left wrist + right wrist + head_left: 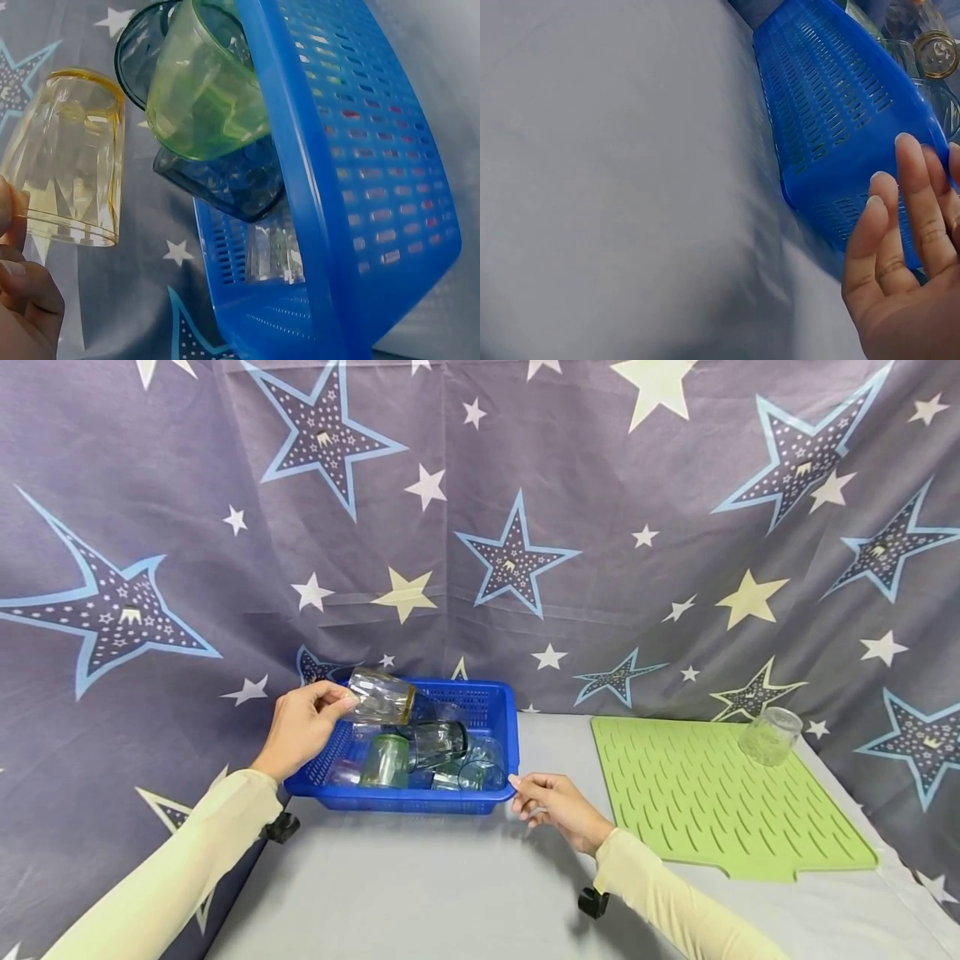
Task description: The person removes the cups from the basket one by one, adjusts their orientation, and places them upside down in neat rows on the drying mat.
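In the head view my left hand [303, 727] pinches a clear amber-tinted glass tumbler [378, 695] by its rim end. The tumbler lies on its side in the air over a blue plastic basket [412, 804], its amber base to the right. The left wrist view shows the fingers [30, 289] at the rim of the tumbler [71, 157]. My right hand [558, 806] holds the basket's front right corner between thumb and index finger; the other fingers are loosely bent. Inside the basket lie a green glass [387, 760], a dark glass [437, 743] and several clear ones.
A green ridged drying mat [697, 793] lies on the right of the grey table [390, 885]. One clear glass [770, 735] stands at its far right corner. A star-patterned cloth [517, 468] hangs behind and at the sides, close behind the basket.
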Tool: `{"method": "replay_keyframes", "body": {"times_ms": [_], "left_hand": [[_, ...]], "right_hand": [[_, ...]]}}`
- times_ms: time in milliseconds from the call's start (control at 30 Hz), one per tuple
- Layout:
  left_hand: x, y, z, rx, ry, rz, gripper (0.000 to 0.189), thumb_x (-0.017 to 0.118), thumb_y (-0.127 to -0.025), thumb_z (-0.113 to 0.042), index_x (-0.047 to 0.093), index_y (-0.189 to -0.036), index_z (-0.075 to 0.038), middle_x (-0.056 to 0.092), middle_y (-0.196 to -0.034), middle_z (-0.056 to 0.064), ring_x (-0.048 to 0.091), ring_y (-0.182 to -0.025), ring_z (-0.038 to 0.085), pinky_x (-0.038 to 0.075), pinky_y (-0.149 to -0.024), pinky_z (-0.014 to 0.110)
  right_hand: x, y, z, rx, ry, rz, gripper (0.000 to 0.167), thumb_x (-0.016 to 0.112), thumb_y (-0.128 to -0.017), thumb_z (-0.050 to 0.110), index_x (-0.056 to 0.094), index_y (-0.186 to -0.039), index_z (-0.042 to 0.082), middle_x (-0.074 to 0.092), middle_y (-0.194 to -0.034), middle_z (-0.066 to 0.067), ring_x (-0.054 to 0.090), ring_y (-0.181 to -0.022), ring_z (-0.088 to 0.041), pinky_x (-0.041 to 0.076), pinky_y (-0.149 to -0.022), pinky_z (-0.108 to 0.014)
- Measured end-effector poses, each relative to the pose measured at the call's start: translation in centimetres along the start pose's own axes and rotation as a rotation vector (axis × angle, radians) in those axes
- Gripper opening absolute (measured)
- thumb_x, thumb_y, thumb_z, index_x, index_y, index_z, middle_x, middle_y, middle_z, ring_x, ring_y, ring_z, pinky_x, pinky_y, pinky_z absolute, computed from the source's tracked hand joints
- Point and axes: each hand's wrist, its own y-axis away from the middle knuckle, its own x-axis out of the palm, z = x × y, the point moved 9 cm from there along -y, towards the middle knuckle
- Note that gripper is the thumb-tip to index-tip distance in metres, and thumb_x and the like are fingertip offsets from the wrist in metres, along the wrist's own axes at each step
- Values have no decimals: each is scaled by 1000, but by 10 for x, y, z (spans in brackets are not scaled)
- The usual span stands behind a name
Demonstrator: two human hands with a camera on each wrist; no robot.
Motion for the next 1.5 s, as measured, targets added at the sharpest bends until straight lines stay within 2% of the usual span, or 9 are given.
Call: {"method": "replay_keyframes", "body": {"times_ms": [267, 400, 700, 867, 1100, 1233, 1300, 1400, 1500], "left_hand": [[6, 1, 0, -78, 137, 25, 15, 71, -100, -27, 76, -103, -14, 68, -84, 7, 52, -67, 22, 41, -57, 27], [9, 2, -3, -78, 168, 30, 17, 71, -100, -29, 76, -103, -13, 69, -86, 7, 53, -67, 22, 42, -57, 27], [23, 4, -14, -89, 291, 59, 24, 70, -100, -33, 76, -104, -10, 66, -84, 11, 47, -63, 19, 39, -55, 28], [37, 6, -27, -85, 402, 97, 24, 71, -99, -29, 76, -104, -7, 69, -89, 16, 50, -65, 18, 40, -57, 26], [54, 10, -54, -78, 491, 159, 19, 69, -101, -19, 75, -106, -1, 71, -95, 16, 60, -81, 36, 47, -67, 26], [64, 11, -61, -71, 520, 178, 21, 70, -100, -22, 75, -106, -3, 71, -94, 14, 59, -84, 43, 47, -68, 28], [71, 12, -59, -74, 529, 189, 22, 71, -100, -25, 76, -105, -5, 71, -94, 12, 59, -85, 43, 48, -69, 30], [80, 15, -64, -92, 551, 216, 20, 71, -99, -26, 76, -104, -7, 70, -94, 11, 59, -89, 44, 48, -69, 32], [89, 19, -70, -103, 580, 239, 17, 71, -99, -22, 76, -103, -6, 70, -94, 13, 58, -86, 41, 47, -69, 32]], "right_hand": [[0, 0, 5, -17, 7, -1, 33, 69, -100, 38, 70, -103, 4, 72, -90, -11, 64, -77, -18, 54, -69, -30], [-1, 2, 5, -7, 26, -11, 33, 70, -99, 37, 71, -103, 5, 73, -89, -10, 65, -77, -18, 54, -68, -30], [-10, 1, 11, -10, 130, -120, 39, 79, -92, 39, 71, -99, 1, 71, -90, -15, 62, -73, -19, 53, -67, -31], [-14, 3, 24, -76, 189, -206, 33, 83, -89, 31, 68, -99, 3, 69, -88, -12, 61, -75, -22, 53, -67, -32], [-6, 5, 48, -212, 251, -264, 34, 86, -87, 26, 67, -105, 5, 64, -87, -7, 58, -71, -17, 51, -60, -28], [3, 6, 61, -290, 284, -243, 43, 86, -87, 29, 67, -119, 7, 68, -99, -11, 61, -73, -26, 53, -60, -32], [8, 7, 67, -317, 269, -203, 52, 84, -89, 32, 63, -131, 10, 69, -111, -11, 64, -82, -34, 56, -64, -39], [16, 6, 76, -343, 194, -140, 64, 81, -91, 32, 53, -147, 17, 65, -129, -10, 64, -94, -45, 58, -70, -49], [20, 5, 82, -352, 111, -120, 71, 80, -93, 32, 45, -154, 25, 58, -142, -7, 65, -95, -47, 57, -76, -57]]}}
